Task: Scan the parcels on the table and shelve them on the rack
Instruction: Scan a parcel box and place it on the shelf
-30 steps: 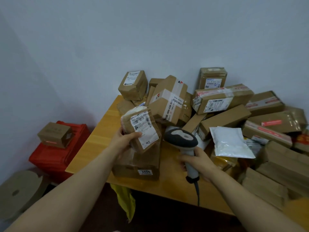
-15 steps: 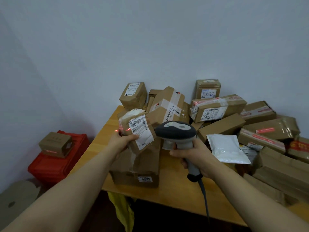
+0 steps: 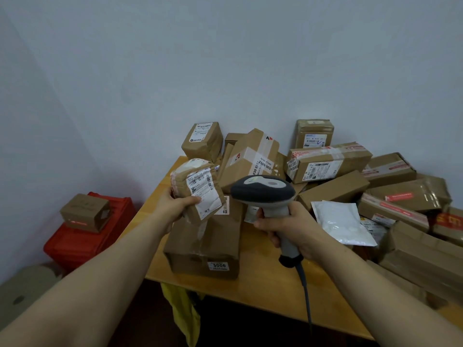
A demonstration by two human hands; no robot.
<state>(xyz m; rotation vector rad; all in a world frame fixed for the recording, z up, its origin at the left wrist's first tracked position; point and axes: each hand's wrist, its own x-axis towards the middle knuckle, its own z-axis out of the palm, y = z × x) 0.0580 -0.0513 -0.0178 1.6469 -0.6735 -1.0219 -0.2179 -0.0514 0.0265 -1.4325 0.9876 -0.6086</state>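
My left hand [image 3: 175,205] grips a small brown taped parcel [image 3: 198,189] with a white barcode label facing me, held above the table. My right hand [image 3: 288,225] grips the handle of a grey handheld barcode scanner [image 3: 261,190], whose head sits just right of the parcel; its cable hangs down past the table edge. A large pile of brown cardboard parcels [image 3: 328,161] covers the wooden table [image 3: 263,294]. The rack is not in sight.
A cardboard box labelled 5006 [image 3: 208,249] lies under the held parcel. A white padded envelope [image 3: 340,222] lies among the boxes. On the floor at left a red crate [image 3: 82,241] carries a small box [image 3: 85,211]. Yellow fabric [image 3: 185,314] hangs below the table.
My right hand has raised the scanner from the table up to beside the parcel. My left hand has lifted the parcel slightly. The red scan glow seen half a second ago is gone.
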